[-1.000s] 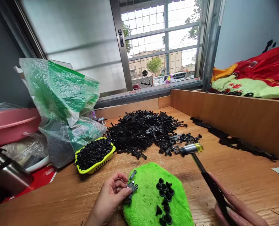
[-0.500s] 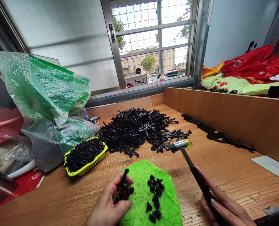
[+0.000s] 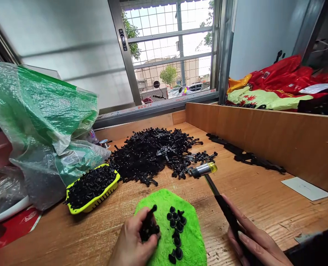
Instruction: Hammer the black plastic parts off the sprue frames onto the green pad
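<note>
Two hands low in the head view: the left hand (image 3: 134,240) pinches a black plastic part (image 3: 149,226) over the near-left edge of the green pad (image 3: 191,236), fingers closed on it. On that pad, just right of the part, lies a cluster of small black caps (image 3: 176,229). The right hand (image 3: 256,244) wraps the dark handle of a small hammer (image 3: 208,177), its head resting beside the big pile of black parts (image 3: 149,153). A yellow tray (image 3: 92,184) of black pieces sits left, against a green plastic bag (image 3: 44,122).
</note>
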{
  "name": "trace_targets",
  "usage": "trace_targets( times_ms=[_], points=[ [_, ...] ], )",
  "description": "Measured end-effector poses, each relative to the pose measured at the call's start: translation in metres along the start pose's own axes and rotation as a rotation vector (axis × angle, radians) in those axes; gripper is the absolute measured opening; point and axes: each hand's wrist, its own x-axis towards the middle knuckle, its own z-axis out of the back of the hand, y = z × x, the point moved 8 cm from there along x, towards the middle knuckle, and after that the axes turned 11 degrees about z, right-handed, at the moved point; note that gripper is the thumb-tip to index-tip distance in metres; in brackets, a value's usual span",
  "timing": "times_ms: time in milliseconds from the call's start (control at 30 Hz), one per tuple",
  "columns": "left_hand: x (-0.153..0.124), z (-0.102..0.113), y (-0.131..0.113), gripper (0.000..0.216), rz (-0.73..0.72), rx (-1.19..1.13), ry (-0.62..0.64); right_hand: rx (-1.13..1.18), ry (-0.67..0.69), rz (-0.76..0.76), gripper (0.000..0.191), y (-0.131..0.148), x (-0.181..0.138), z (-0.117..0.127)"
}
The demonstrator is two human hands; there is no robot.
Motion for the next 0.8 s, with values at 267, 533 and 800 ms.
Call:
trace_targets(
  times_ms=[267,533,800],
  points=[
    [-0.006,0.034,-0.009,0.014,-0.101,0.036,-0.255,-0.032,-0.013,-0.013,0.059,0.001,0.001,0.001],
    [-0.046,-0.045,-0.056,0.024,-0.826,0.482,-0.098,-0.009,-0.016,0.0,0.057,0.002,-0.001,0.002],
    [-0.036,0.0,-0.029,0.012,-0.519,0.313,-0.12,-0.01,-0.067,-0.052,0.055,0.002,-0.004,0.001]
  ],
)
